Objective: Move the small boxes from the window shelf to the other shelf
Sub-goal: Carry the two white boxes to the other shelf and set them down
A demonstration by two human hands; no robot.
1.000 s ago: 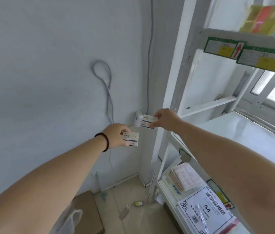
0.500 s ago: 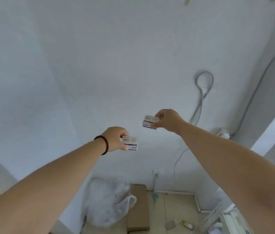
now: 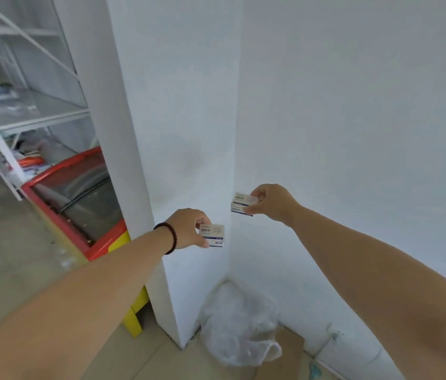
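My left hand (image 3: 187, 228), with a dark bead bracelet on the wrist, grips a small pale box (image 3: 213, 235) with blue print, held out at mid-height. A little higher and to the right, my right hand (image 3: 271, 201) pinches small boxes (image 3: 243, 203) of the same kind, which look like two stacked together. Both arms are stretched forward toward a white wall corner. A white metal shelf rack (image 3: 32, 119) stands at the far left; the window shelf is out of view.
A white pillar (image 3: 112, 133) stands between me and the rack. A red-and-yellow chest freezer (image 3: 79, 201) with a glass lid sits left of the pillar. On the floor in the corner lie a clear plastic bag (image 3: 241, 327) and flat cardboard (image 3: 284, 355).
The view has swung left, away from the window shelf, past the bare wall with the cable, to the pillar and the rack. Both hands keep their boxes in the same pose.
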